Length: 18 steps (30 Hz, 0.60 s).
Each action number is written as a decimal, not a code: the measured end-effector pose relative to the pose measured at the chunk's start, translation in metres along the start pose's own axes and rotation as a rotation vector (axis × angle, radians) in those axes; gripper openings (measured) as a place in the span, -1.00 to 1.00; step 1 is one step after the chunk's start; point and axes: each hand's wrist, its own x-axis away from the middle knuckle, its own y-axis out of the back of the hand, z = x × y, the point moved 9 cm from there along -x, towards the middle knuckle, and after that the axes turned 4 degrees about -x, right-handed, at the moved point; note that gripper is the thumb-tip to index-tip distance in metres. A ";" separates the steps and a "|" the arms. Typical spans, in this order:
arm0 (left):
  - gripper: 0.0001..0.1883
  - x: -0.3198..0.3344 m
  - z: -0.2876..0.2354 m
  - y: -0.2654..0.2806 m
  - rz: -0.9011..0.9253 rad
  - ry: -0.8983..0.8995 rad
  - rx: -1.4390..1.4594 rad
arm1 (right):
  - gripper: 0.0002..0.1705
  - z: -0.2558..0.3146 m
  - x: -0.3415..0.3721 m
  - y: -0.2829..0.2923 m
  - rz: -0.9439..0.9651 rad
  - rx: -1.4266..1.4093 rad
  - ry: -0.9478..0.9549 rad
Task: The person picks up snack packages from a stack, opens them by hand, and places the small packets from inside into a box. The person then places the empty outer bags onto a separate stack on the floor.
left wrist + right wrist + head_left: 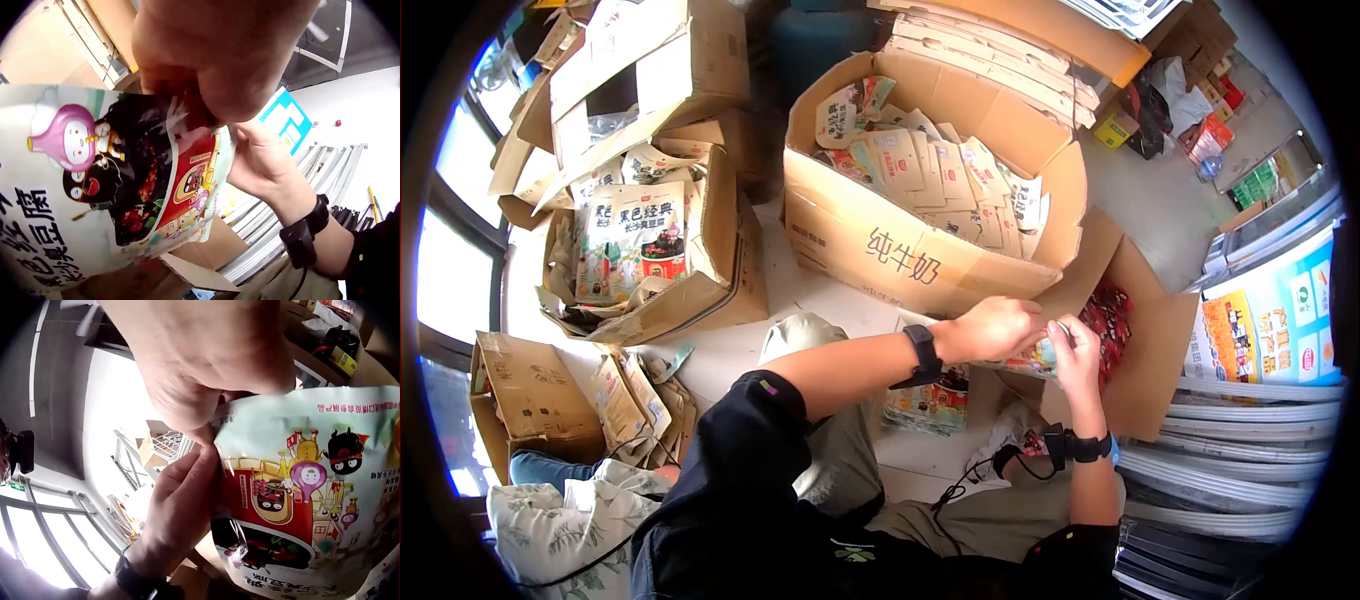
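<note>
Both hands meet in front of the body over a printed snack pouch (pixel 140 178), which has a food picture and cartoon figures on it. My left hand (pixel 1000 328) pinches the pouch's edge, fingers curled. Close beside it, my right hand (pixel 1078 355) pinches the same edge with thumb and fingers. In the right wrist view the pouch (pixel 312 481) hangs below the right hand (pixel 212 362), and the left hand (pixel 181 497) is at its side edge. Below the forearm, more printed pouches (pixel 925 408) lie in a pile on the floor.
A large carton (pixel 830 220) of pouches stands ahead, another carton (pixel 722 215) of pouches to its left. By my right hand, an open carton (pixel 1155 360) contains red packets (pixel 1112 320). Stacked pale rails (pixel 1230 460) line the right. Someone's patterned clothing (pixel 570 520) shows lower left.
</note>
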 end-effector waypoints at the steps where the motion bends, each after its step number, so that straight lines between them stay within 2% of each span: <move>1: -0.82 -0.001 0.001 -0.002 0.008 0.012 0.078 | -0.74 0.004 0.001 0.000 -0.013 0.027 0.033; 3: -0.79 -0.001 0.004 -0.005 0.027 0.048 0.193 | -0.77 0.016 0.002 -0.001 -0.021 0.018 0.114; 7: -0.84 0.000 -0.004 -0.007 -0.052 -0.043 -0.055 | -0.74 0.007 0.002 -0.001 -0.069 -0.008 0.071; 14: -0.90 0.001 -0.018 0.001 -0.149 -0.081 -0.239 | -0.73 -0.012 0.002 0.000 -0.181 0.023 0.032; 16: -0.89 0.004 -0.047 0.004 -0.168 -0.292 -0.367 | -0.73 -0.034 0.001 0.002 -0.194 -0.005 0.019; 18: -0.87 0.006 -0.046 -0.003 -0.128 -0.292 -0.404 | -0.73 -0.055 0.000 -0.005 -0.138 -0.207 -0.112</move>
